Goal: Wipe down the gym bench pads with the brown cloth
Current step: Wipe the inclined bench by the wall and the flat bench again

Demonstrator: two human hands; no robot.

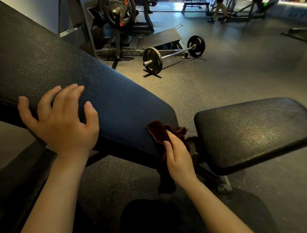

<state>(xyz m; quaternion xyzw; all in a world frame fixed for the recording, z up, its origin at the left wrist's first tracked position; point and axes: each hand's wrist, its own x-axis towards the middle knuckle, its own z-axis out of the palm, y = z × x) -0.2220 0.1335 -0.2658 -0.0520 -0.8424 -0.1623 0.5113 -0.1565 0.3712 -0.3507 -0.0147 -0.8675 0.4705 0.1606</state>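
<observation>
Here your right hand grips the dark brown plush cloth, pressing its upper end against the lower corner of the long, tilted black textured back pad; the rest hangs below. Your left hand rests on that pad's near edge, fingers spread and relaxed. The black seat pad sits just beside. A barbell lies on the speckled floor; no lettering is readable.

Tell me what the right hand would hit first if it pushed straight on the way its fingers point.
Probably the backrest pad: the right hand already holds the brown cloth against its lower end.
</observation>
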